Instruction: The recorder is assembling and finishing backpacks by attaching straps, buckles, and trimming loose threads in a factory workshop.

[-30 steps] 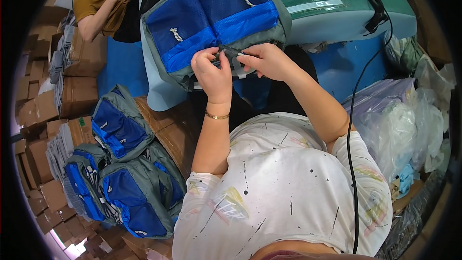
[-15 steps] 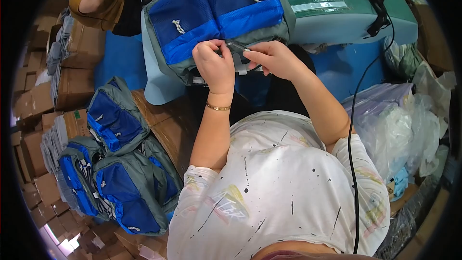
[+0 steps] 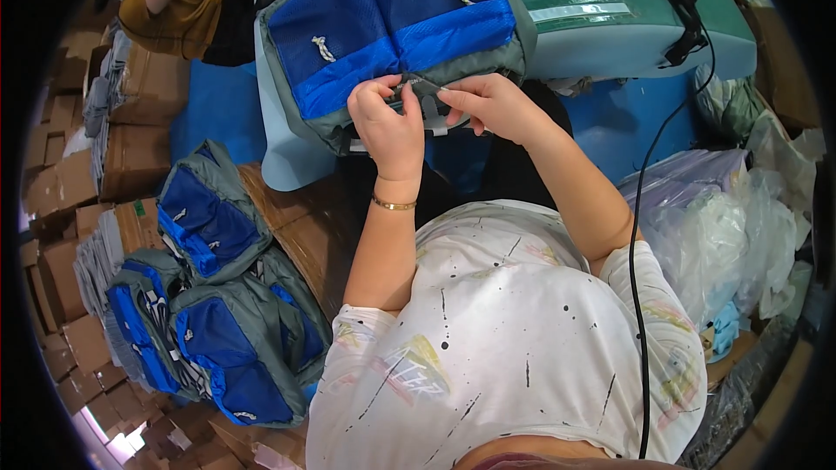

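A grey backpack [image 3: 304, 87] with two blue mesh pockets and pale cord loops lies on the table in front of me. At its near edge my left hand [image 3: 386, 117] is curled, its thumb standing slightly away from the forefinger; what the fingers grip is hidden. My right hand [image 3: 494, 107] pinches the end of a thin grey strip [image 3: 425, 84] that runs between the hands along the bag's edge. Whether the strip is part of the bag I cannot tell. Pale straps [image 3: 435, 126] hang below the fingers.
Several similar blue and grey bags [image 3: 239, 331] are piled at lower left by cardboard boxes [image 3: 138, 161]. A black cable [image 3: 640, 296] hangs down on the right. Clear plastic bags [image 3: 714, 226] lie beyond it. Another person [image 3: 178, 13] is at upper left, beside the green-topped table [image 3: 575, 43].
My left thumb and forefinger have parted a little and the thumb has risen. My right hand has barely moved. The other person's arm and body have shifted slightly.
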Action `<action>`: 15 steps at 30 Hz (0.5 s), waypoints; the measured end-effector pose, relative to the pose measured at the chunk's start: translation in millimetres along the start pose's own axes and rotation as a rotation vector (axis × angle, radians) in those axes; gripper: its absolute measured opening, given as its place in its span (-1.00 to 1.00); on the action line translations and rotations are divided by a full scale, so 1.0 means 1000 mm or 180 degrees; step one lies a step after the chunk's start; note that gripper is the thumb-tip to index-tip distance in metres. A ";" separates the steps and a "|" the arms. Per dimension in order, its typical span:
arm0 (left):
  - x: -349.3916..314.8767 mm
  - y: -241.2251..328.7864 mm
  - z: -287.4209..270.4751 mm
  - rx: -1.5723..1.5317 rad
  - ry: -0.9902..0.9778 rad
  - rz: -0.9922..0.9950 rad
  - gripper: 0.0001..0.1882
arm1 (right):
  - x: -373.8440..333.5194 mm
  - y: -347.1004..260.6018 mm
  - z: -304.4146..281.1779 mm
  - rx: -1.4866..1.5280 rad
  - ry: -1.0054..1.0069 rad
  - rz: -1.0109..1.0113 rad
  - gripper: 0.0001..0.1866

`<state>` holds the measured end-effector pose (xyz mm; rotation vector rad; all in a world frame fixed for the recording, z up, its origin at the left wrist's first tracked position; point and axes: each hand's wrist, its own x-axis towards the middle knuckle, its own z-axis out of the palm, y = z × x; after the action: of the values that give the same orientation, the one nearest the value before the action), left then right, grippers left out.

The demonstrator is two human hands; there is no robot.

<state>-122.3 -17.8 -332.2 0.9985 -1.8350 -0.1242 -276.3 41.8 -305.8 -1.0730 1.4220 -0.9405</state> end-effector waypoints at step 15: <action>0.005 -0.001 0.013 0.0288 0.0187 -0.0059 -0.73 | 0.010 0.006 -0.007 0.0804 -0.0285 0.0250 -0.62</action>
<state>-132.7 -26.2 -335.4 1.0713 -1.7913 -0.0228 -284.2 33.7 -313.1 -0.8547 1.2265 -0.9742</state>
